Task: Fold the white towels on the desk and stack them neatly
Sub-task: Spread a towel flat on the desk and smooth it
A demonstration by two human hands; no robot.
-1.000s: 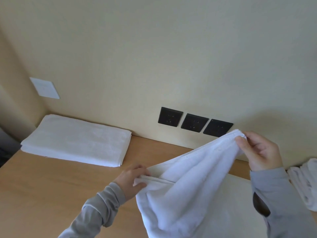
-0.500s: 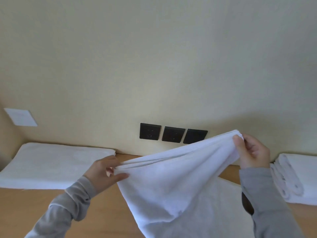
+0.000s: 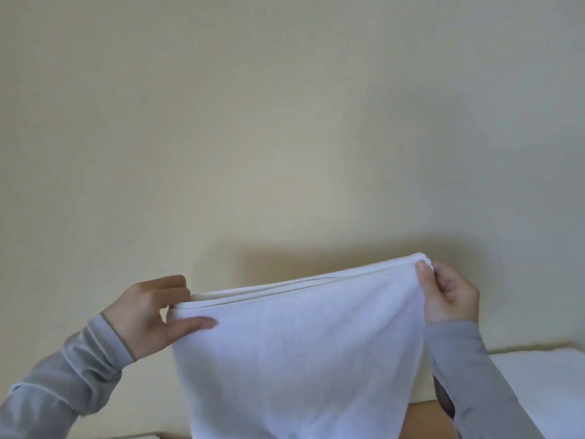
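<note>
Plain cream wall point(image 3: 285, 106) fills most of the frame, with a soft shadow on it just above the towel; only a sliver of wooden desk point(image 3: 422, 418) shows at the lower right, and more white cloth point(image 3: 544, 384) lies at the right edge. In the lower middle a white towel point(image 3: 300, 353) is held up in the air in front of the wall, doubled over — two layered hems run along its top edge. That edge, its long axis, runs from left to right and climbs toward the right, while the rest hangs straight down past the bottom of the frame. Its cloth looks soft and smooth, with faint creases fanning from the corners. At the left corner the left hand point(image 3: 152, 315) pinches it — thumb in front, fingers behind. At the right corner the right hand point(image 3: 449, 296) is clenched on it. Both sleeves are grey.
</note>
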